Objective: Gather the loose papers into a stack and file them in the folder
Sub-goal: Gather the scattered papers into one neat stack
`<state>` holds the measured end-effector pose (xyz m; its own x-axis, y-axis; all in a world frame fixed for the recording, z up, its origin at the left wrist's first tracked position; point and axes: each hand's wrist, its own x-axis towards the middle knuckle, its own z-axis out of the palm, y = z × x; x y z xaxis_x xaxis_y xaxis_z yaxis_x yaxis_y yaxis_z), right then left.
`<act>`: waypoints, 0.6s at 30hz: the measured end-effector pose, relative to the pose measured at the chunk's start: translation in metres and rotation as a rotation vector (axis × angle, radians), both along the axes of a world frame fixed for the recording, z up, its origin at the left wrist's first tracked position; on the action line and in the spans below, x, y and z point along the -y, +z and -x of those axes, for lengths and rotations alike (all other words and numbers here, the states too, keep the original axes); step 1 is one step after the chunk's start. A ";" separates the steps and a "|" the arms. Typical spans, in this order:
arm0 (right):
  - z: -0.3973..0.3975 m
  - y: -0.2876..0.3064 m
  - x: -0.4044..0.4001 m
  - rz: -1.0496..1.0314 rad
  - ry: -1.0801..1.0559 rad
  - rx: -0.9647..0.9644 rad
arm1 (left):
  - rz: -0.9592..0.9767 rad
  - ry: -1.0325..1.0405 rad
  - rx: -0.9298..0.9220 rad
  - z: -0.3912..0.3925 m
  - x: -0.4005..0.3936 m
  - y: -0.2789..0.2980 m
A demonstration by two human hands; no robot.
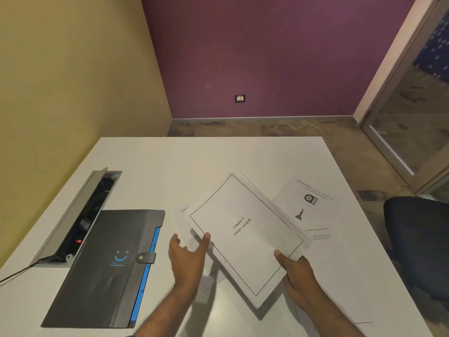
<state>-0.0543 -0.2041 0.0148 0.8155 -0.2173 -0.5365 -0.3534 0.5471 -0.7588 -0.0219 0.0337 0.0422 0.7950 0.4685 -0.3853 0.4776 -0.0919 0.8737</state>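
Holds a partial stack (245,229) tilted above the table (194,156) at centre frame, likely for squaring edges before gathering the rest. Pinches its lower right corner with the right hand (295,271), thumb on top, fingers hidden beneath. Steadies the left edge with the left hand (188,254), loosely spread, thumb tip touching paper. Leaves a loose sheet (308,200) at right and the folder (107,268) strapped closed at lower left.

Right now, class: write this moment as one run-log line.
stage: gathering | right hand: grips paper stack | left hand: touches stack edge | loose sheet: on table | folder: closed
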 end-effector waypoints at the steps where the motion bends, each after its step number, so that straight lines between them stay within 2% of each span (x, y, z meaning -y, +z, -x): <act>1: 0.000 0.002 -0.003 -0.038 -0.007 0.005 | 0.174 -0.011 -0.077 0.002 0.003 0.000; 4: 0.003 0.005 -0.016 -0.105 -0.017 0.001 | 0.659 -0.105 -0.154 0.002 0.010 0.005; 7: 0.006 0.003 -0.031 -0.180 -0.027 -0.001 | 0.825 -0.130 -0.102 -0.001 0.018 0.009; 12: 0.010 0.000 -0.042 -0.236 -0.001 0.039 | 0.685 -0.023 -0.076 -0.008 0.021 0.006; 18: 0.008 0.004 -0.022 -0.036 0.114 0.013 | 0.558 0.033 -0.071 -0.017 0.008 -0.001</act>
<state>-0.0621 -0.1822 0.0185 0.8410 -0.1037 -0.5310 -0.4048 0.5306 -0.7447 -0.0046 0.0261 0.0412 0.7462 0.2022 -0.6342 0.5321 0.3912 0.7508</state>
